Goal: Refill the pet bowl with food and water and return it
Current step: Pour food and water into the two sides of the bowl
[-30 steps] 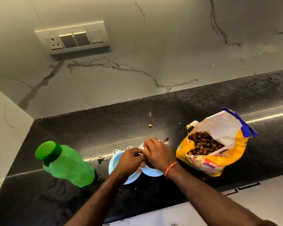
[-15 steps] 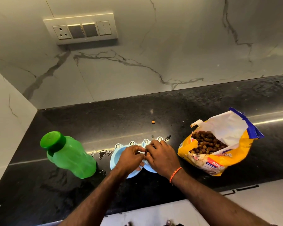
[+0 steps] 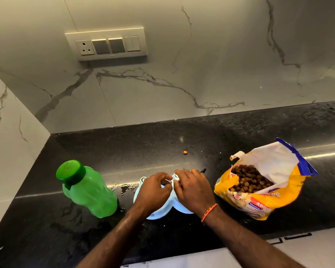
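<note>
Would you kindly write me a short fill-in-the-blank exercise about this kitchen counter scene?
1. The bottle left of the bowl is ____ in colour.
2. The open food bag lies to the ____ of the bowl.
3. The orange band is on the ____ wrist.
Missing words: green; right; right

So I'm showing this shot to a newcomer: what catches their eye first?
Both hands, left hand and right hand, meet over the pale blue pet bowl at centre. A capped green bottle stands left of it; an open yellow kibble bag lies right.
</note>
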